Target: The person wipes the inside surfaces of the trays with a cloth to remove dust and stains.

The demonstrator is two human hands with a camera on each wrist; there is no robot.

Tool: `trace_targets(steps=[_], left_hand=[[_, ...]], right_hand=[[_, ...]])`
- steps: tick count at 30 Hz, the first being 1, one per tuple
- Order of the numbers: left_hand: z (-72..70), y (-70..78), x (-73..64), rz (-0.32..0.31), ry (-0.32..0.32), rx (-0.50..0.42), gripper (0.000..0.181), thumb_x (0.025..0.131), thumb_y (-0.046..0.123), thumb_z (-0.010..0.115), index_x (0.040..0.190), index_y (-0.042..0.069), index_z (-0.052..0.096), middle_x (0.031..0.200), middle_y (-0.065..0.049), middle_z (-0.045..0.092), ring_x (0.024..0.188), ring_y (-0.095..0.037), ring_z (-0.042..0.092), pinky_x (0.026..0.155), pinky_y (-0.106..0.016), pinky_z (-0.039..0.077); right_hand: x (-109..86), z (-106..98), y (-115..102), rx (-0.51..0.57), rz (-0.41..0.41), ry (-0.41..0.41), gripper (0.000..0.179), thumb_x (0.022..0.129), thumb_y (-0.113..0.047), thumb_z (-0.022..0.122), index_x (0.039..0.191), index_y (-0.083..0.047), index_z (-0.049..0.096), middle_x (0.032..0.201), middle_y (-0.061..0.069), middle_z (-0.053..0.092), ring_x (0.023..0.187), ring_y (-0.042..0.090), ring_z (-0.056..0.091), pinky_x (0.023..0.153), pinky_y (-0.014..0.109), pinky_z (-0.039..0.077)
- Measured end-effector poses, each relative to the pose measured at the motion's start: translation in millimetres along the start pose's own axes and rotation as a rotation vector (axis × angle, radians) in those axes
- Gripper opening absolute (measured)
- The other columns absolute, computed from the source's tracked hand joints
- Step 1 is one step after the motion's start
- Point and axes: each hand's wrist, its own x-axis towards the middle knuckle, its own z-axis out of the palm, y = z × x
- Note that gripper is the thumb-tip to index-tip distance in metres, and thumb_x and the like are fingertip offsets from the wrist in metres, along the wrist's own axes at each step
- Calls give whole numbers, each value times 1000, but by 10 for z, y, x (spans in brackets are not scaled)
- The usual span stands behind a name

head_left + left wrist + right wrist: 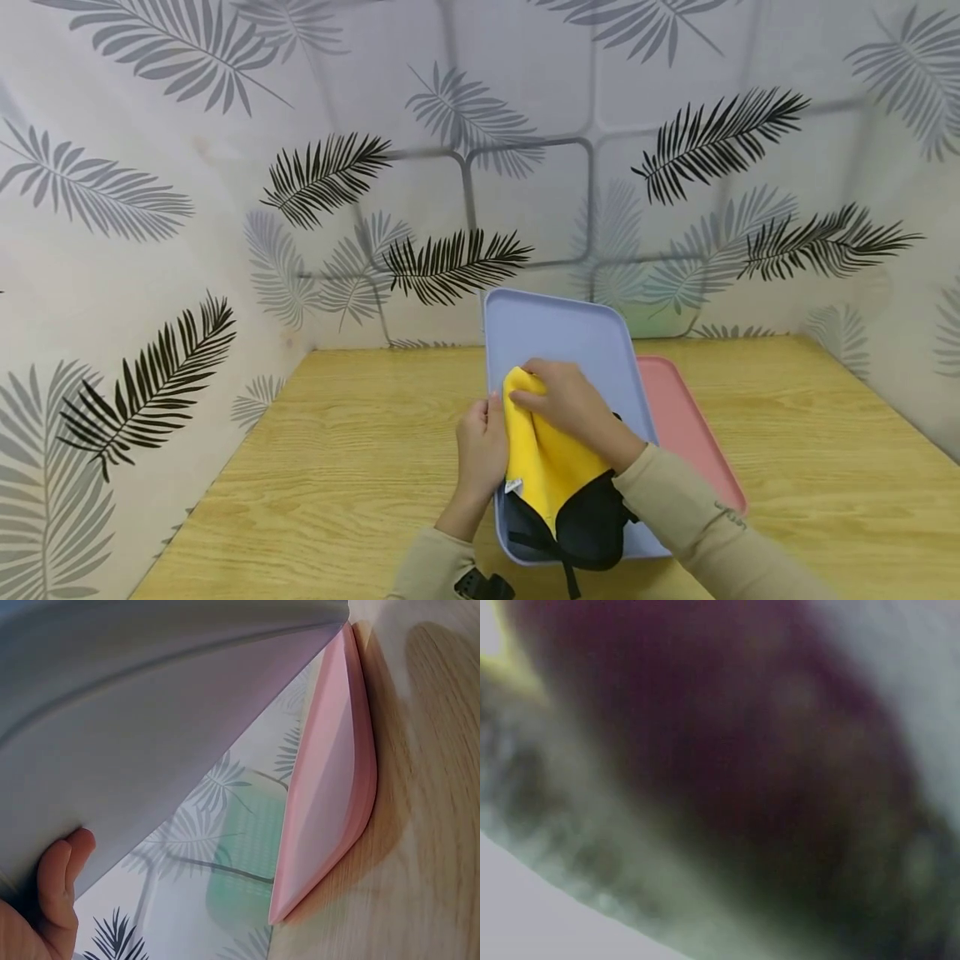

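A pale blue tray (566,329) is tilted up off the table, its grey-looking underside (135,750) showing in the left wrist view. My left hand (481,446) grips its left edge, fingers (64,881) against the underside. Over the tray's lower part lies a yellow fabric piece (551,454) with black fabric and straps at its near end and a small white tag. My right hand (568,400) pinches the yellow fabric near its far end, above the tray. Whether the left thumb also holds the fabric, I cannot tell. The right wrist view is too dark and blurred to read.
Behind the blue tray, to the right, a pink tray (686,425) rests on the wood-grain table (367,433). A leaf-patterned curtain (525,208) hangs at the back and along both sides. A black watch (483,585) is on the left wrist.
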Motion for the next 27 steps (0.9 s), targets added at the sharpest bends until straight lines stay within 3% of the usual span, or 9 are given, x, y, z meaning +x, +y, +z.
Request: trace_targets(steps=[7,12,14,21,27], left_hand=[[-10,48,2,-27,-33,-30,35,97,19,39,73,-3,53,53,1,40,42,-4,39,41,-18,33],[-62,249,-46,-56,-54,-43,32,97,11,37,72,-5,50,53,1,38,41,-3,36,41,-17,31],[-80,320,-68,-38,-57,-49,31,96,9,37,71,-5,49,53,1,37,41,-3,35,41,-18,31],[-35,30,19,-63,-63,-48,36,97,21,39,71,-1,51,53,1,38,41,-5,39,40,-19,33],[-41,-49,49,-41,-52,-12,37,97,23,39,68,2,47,53,2,35,43,-5,35,41,-19,30]], right_hand=[[3,40,-78,24,-59,10,19,82,-16,62,93,-1,60,68,1,51,55,13,40,51,24,35],[11,51,-80,6,-54,10,19,82,-18,63,92,-1,59,66,0,48,54,12,40,51,24,34],[11,50,-87,-4,-54,10,20,82,-18,63,91,-1,59,65,0,48,54,13,40,51,24,34],[0,51,-83,-46,-41,4,23,81,-19,64,94,0,59,68,2,52,56,14,42,52,25,35],[-17,43,-31,-108,5,2,27,81,-20,65,98,-1,59,78,7,59,62,17,47,57,28,39]])
